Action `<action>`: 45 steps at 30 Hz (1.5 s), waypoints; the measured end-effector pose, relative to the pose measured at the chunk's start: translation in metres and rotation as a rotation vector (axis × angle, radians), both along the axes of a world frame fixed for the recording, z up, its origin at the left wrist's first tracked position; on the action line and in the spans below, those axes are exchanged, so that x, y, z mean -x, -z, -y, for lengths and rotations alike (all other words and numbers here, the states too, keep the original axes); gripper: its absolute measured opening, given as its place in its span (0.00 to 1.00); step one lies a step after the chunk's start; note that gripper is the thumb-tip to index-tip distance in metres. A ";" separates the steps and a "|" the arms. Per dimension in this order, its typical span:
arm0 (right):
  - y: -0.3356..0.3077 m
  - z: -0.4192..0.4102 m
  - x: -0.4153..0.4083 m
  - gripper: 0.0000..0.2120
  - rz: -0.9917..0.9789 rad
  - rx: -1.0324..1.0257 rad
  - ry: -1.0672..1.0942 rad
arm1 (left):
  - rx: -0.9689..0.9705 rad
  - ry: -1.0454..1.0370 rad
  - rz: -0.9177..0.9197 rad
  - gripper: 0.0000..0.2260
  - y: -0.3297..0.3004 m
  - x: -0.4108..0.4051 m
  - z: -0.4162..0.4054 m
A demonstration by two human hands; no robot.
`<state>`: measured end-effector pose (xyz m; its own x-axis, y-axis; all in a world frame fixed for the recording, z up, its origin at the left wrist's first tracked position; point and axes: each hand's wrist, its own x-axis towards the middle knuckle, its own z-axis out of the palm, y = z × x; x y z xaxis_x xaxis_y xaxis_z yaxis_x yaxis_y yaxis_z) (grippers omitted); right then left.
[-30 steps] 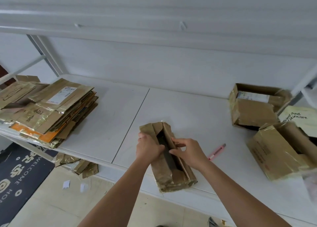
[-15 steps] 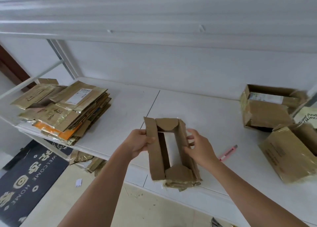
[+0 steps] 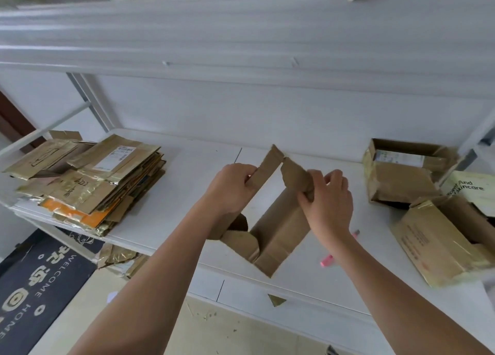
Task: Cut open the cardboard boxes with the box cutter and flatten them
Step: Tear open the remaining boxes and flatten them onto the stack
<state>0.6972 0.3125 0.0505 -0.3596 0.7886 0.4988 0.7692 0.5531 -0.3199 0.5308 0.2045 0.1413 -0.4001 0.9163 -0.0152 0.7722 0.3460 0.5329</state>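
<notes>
Flattening step: left hand [image 3: 230,187] & right hand [image 3: 328,202] fingers clamp opposite flaps of box [image 3: 278,226], held above surface; next, press flat.

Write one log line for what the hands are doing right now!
left hand: grips flap | right hand: grips flap | small brown cardboard box: pulled open | pink box cutter: lying on white shelf

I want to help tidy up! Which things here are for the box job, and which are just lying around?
For the job: the opened box gripped by left hand and right hand; pink box cutter; flattened stack; two uncut boxes.

Just lying about: doormat; skincare packet; floor scraps.
</notes>
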 end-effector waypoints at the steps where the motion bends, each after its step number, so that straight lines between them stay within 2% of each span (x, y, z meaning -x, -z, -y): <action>1: 0.001 0.000 -0.003 0.14 0.008 0.000 -0.048 | -0.005 -0.023 -0.016 0.07 0.003 0.000 -0.002; 2: 0.001 0.000 -0.004 0.09 -0.002 0.020 -0.097 | -0.008 -0.058 -0.040 0.11 0.006 0.000 -0.004; 4: 0.004 -0.002 -0.003 0.15 -0.049 0.143 -0.125 | -0.027 -0.177 -0.099 0.20 0.014 0.003 -0.009; 7: 0.011 -0.007 -0.005 0.19 -0.340 0.591 -0.130 | -0.154 -0.328 -0.180 0.29 0.029 0.011 -0.007; 10: 0.019 -0.008 -0.012 0.19 -0.512 0.811 -0.094 | -0.261 -0.512 -0.029 0.43 0.053 0.016 0.007; 13: 0.026 -0.006 -0.016 0.19 -0.564 0.865 -0.083 | -0.103 -0.689 0.152 0.49 0.086 0.020 0.018; 15: 0.029 -0.005 -0.017 0.19 -0.538 0.831 -0.088 | 0.007 -0.721 0.240 0.48 0.103 0.024 0.020; 18: 0.031 -0.003 -0.017 0.18 -0.531 0.820 -0.129 | 0.011 -0.744 0.267 0.41 0.117 0.030 0.017; 20: 0.032 -0.003 -0.018 0.17 -0.519 0.811 -0.176 | -0.034 -0.758 0.260 0.32 0.122 0.032 0.015; 23: 0.035 -0.012 -0.022 0.16 -0.479 0.775 -0.237 | -0.235 -0.730 0.299 0.10 0.120 0.042 0.016; 24: 0.036 -0.017 -0.024 0.16 -0.449 0.724 -0.249 | -0.319 -0.732 0.386 0.09 0.119 0.049 0.019; 25: 0.037 -0.020 -0.026 0.16 -0.420 0.648 -0.269 | -0.412 -0.736 0.556 0.09 0.118 0.057 0.023; 28: 0.042 -0.025 -0.031 0.12 -0.272 0.329 -0.408 | -0.619 -0.684 1.247 0.09 0.121 0.073 0.044; 30: 0.053 -0.022 -0.031 0.15 -0.016 0.212 -0.481 | -0.573 -0.755 1.453 0.09 0.142 0.077 0.061; 32: 0.069 -0.016 -0.028 0.13 0.187 0.289 -0.531 | -0.468 -0.879 1.533 0.08 0.168 0.078 0.083; 33: 0.077 -0.012 -0.028 0.07 0.252 0.304 -0.569 | -0.419 -0.945 1.522 0.09 0.179 0.078 0.095; 34: 0.086 -0.010 -0.027 0.06 0.298 0.289 -0.624 | -0.411 -0.990 1.515 0.14 0.185 0.078 0.107; 36: 0.105 -0.006 -0.027 0.17 0.482 0.269 -0.708 | -0.486 -1.058 1.568 0.24 0.193 0.082 0.124; 38: 0.111 -0.005 -0.025 0.19 0.564 0.331 -0.714 | -0.463 -1.087 1.497 0.22 0.193 0.089 0.129; 40: 0.115 -0.005 -0.021 0.23 0.561 0.446 -0.741 | -0.346 -1.078 1.306 0.12 0.183 0.093 0.119; 41: 0.114 -0.006 -0.018 0.27 0.580 0.500 -0.752 | -0.264 -1.045 1.149 0.10 0.179 0.095 0.112; 43: 0.110 -0.008 -0.012 0.30 0.594 0.610 -0.755 | -0.096 -0.941 0.780 0.11 0.175 0.096 0.097; 45: 0.107 -0.009 -0.006 0.29 0.567 0.710 -0.739 | -0.040 -0.895 0.556 0.11 0.175 0.097 0.086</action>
<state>0.7035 0.3219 -0.0561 -0.8768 0.3316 -0.3482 0.4669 0.7604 -0.4514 0.4338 0.1186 -0.0333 -0.8771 0.2938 -0.3801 -0.1127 0.6433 0.7573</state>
